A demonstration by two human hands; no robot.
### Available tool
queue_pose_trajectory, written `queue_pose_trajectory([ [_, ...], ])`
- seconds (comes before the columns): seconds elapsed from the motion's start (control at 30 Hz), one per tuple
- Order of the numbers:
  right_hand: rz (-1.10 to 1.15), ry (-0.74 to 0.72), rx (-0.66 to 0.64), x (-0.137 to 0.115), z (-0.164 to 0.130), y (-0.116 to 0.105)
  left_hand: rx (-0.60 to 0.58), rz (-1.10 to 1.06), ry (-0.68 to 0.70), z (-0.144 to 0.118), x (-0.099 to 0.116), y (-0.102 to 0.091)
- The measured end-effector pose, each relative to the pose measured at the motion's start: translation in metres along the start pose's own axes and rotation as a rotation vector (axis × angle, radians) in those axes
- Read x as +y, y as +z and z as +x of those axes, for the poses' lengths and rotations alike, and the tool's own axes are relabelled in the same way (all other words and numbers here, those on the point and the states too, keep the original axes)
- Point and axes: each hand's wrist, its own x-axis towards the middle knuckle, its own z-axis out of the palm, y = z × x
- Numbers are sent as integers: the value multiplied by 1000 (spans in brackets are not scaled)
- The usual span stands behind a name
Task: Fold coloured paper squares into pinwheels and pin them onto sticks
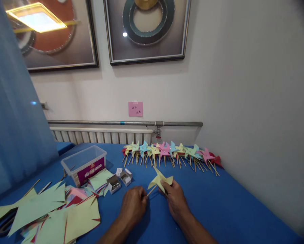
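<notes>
A blue cloth (218, 200) covers the tabletop, which runs up to a pale wall (243, 84). On the wall hang two framed pictures (148, 56), with a pink note (135, 114) taped below them. Under the note a grey pipe (139, 123) runs above a white radiator (101, 136); a light blue curtain (19, 101) falls at the left.

Over the near middle of the cloth is a pale yellow paper pinwheel (157, 179). The person's left hand (135, 202) pinches its wooden stick (152, 191) between closed fingers, while the right hand (176, 200) pinches the paper near its centre, thumb in front.

Finished pinwheels (164, 150) lie in a long row toward the wall. To the left sit a clear plastic tub (75, 158) with a purple label, two small open cardboard boxes (114, 187), heaped slit paper sheets (80, 217) and black-handled scissors (8, 217).
</notes>
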Motion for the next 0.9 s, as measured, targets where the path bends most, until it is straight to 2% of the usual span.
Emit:
queue_pose_trajectory([
  [0.37,-38,-15,-3,3,1,2,16,11,-28,1,1,1],
  [0.53,-37,-51,117,-2,6,-1,81,-106,-126,5,1,-1],
  [0.6,-123,-68,130,-2,7,-2,113,-186,-165,7,0,-4],
  [0.67,-316,-111,50,-1,3,0,157,-261,-180,8,-3,-8],
  [0.7,-441,-166,-1,1,-2,2,185,-289,-179,10,-5,-10],
  [0.8,-748,-463,-214,9,-22,15,251,-361,-173,16,-11,-15],
  [0.9,-877,-760,-324,18,-39,29,160,-483,-237,31,-12,-9],
])
